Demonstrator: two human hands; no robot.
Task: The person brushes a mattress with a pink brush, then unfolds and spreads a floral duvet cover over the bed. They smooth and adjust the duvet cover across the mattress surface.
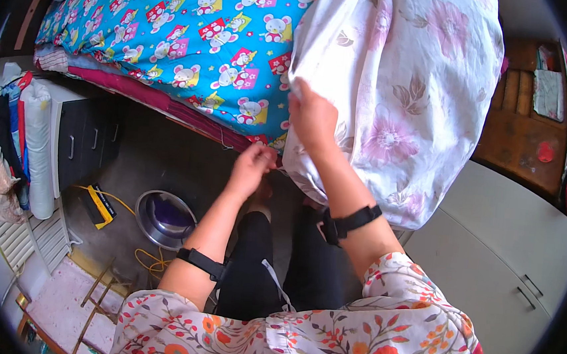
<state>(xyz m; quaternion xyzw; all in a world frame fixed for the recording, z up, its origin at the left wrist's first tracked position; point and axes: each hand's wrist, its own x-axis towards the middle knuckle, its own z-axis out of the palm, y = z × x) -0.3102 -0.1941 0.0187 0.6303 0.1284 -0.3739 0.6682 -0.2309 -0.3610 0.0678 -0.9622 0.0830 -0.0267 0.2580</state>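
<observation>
A white bedding cloth (402,113) with pink flowers lies bunched over the right part of the bed and hangs past its front edge. My right hand (311,116) is closed on its left edge, the fingertips partly hidden. Beside that cloth, a blue sheet (194,43) with cartoon mice covers the bed. My left hand (254,168) is at the bed's front edge, by the lower corner of the blue sheet. Its fingers are curled together; what they hold, if anything, is hidden. A dark red layer (182,112) shows under the blue sheet.
On the floor to the left are a metal basin (165,219), a yellow and black box (100,207) and a yellow cord (150,260). A dark drawer cabinet (83,138) stands beyond. White cabinets (491,240) and a brown wooden piece (519,142) are at the right.
</observation>
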